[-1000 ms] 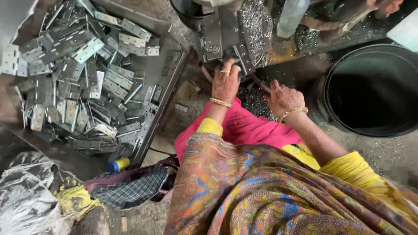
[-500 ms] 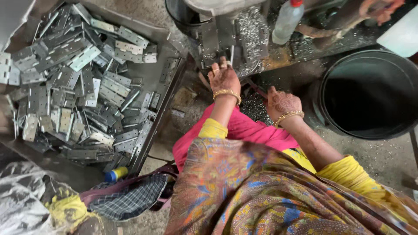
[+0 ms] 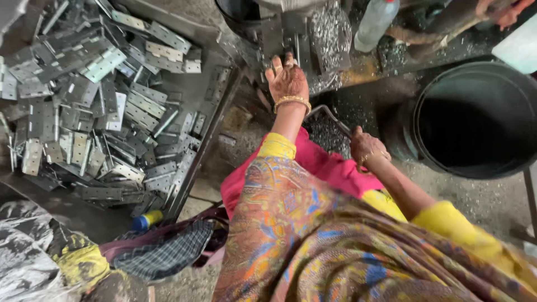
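My left hand [image 3: 287, 78], with a gold bangle at the wrist, reaches forward onto a dark metal press machine [image 3: 279, 33] and rests on a small metal piece there; the fingers hide how it is gripped. My right hand [image 3: 366, 146] is closed around a thin bent metal lever [image 3: 330, 114] that rises from the machine's side. Shiny metal shavings [image 3: 330, 39] cover the machine's bed between and beyond the hands.
A metal tray [image 3: 207, 100] at the left holds several flat perforated hinge plates [image 3: 84, 112]. A large black bucket [image 3: 475, 117] stands at the right. A plastic bottle [image 3: 376, 22] stands behind the machine. Checked cloth [image 3: 162, 251] and a crumpled bag [image 3: 28, 263] lie at lower left.
My left hand has reached farther forward onto the machine. My right hand has moved down and back, now closed on the lever.
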